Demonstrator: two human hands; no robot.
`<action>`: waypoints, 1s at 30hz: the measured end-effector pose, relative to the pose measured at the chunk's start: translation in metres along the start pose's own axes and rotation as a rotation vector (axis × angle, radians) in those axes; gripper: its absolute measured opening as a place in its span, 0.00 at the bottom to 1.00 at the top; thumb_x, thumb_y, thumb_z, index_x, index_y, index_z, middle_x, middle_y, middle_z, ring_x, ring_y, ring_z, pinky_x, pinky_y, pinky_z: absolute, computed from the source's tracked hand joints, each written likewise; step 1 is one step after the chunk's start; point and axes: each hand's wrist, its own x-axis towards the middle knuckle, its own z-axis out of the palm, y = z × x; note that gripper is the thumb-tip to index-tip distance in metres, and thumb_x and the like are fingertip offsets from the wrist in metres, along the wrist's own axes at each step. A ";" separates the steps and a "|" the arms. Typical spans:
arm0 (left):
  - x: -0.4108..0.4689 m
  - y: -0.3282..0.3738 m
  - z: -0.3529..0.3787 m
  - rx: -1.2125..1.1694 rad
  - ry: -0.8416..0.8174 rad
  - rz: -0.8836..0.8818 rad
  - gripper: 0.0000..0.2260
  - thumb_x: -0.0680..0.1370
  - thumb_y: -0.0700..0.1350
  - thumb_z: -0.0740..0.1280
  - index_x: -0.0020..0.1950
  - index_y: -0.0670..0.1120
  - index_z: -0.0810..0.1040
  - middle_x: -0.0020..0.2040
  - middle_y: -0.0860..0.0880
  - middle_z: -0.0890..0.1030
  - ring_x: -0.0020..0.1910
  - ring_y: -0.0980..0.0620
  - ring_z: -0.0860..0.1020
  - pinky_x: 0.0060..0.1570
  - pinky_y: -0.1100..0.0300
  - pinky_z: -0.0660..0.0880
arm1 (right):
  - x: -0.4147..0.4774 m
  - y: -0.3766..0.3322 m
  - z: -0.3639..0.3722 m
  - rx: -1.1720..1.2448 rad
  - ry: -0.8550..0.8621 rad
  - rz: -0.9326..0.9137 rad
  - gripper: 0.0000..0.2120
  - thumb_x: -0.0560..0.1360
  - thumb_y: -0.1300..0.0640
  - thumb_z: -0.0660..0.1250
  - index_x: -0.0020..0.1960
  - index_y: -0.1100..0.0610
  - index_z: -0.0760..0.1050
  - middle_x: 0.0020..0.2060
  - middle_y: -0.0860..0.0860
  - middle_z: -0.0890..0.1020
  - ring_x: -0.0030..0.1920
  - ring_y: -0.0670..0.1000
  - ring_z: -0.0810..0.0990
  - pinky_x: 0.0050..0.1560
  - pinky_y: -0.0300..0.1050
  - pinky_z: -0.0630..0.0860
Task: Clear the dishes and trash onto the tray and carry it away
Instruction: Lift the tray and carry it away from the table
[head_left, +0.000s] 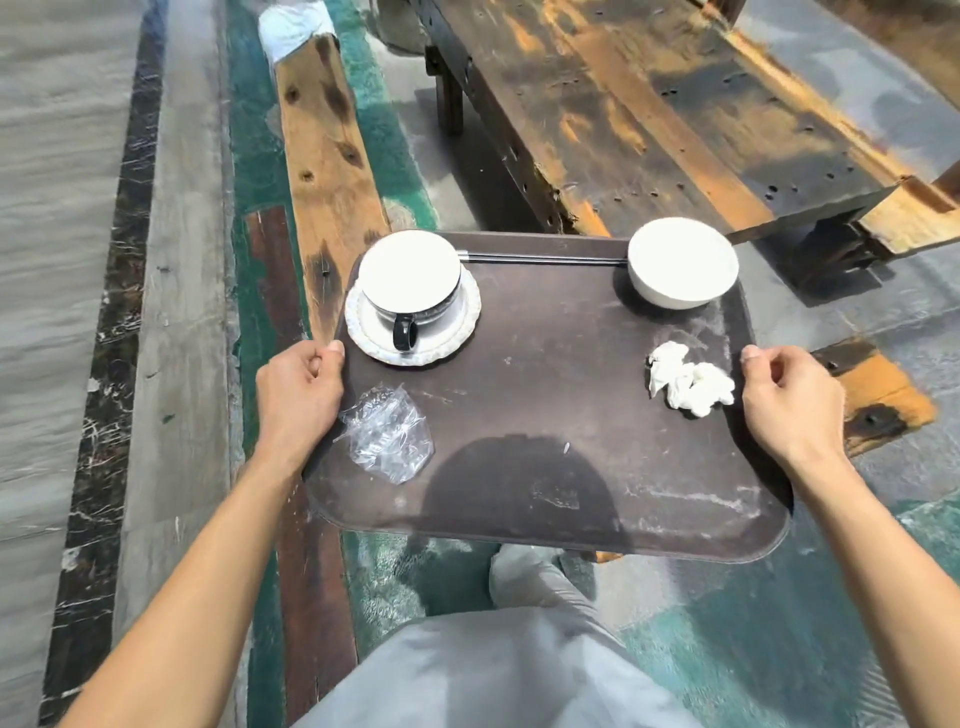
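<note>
Weathered planks (332, 171) and a wooden bench (649, 119) lay below on green and grey floor; the left hand (298, 397) clasped the left rim of the brown tray (535, 415), held in the air; on it sat a cup (410, 280) on a saucer (460, 332), a plastic wrapper (387, 434), chopsticks (543, 257) along the far edge, a white bowl (681, 270) and a crumpled napkin (688, 382); the right hand (792, 400) clasped the right rim.

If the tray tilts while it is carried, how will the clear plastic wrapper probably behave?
The clear plastic wrapper looks thin and crumpled, so it is probably very light and floppy. It lies loose on the tray near the left hand, with nothing pinning it, so a tilt or breeze may shift it.
</note>
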 end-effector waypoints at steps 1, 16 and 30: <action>0.013 0.008 0.011 -0.011 0.000 -0.001 0.21 0.80 0.53 0.62 0.37 0.38 0.76 0.26 0.49 0.67 0.29 0.48 0.66 0.36 0.55 0.68 | 0.020 -0.002 0.002 0.000 -0.002 -0.002 0.18 0.81 0.48 0.58 0.48 0.61 0.77 0.48 0.63 0.82 0.52 0.67 0.78 0.54 0.54 0.70; 0.172 0.097 0.109 -0.020 -0.018 0.025 0.17 0.81 0.52 0.63 0.35 0.45 0.77 0.24 0.52 0.68 0.27 0.53 0.67 0.40 0.54 0.70 | 0.212 -0.026 0.019 0.028 0.008 0.044 0.17 0.81 0.48 0.58 0.47 0.61 0.76 0.45 0.60 0.81 0.50 0.63 0.78 0.51 0.53 0.70; 0.360 0.150 0.197 -0.012 -0.126 0.144 0.18 0.81 0.53 0.63 0.38 0.41 0.80 0.31 0.40 0.78 0.33 0.43 0.74 0.40 0.52 0.72 | 0.344 -0.059 0.059 0.001 0.078 0.202 0.17 0.81 0.48 0.58 0.46 0.61 0.76 0.41 0.57 0.78 0.46 0.61 0.75 0.48 0.50 0.67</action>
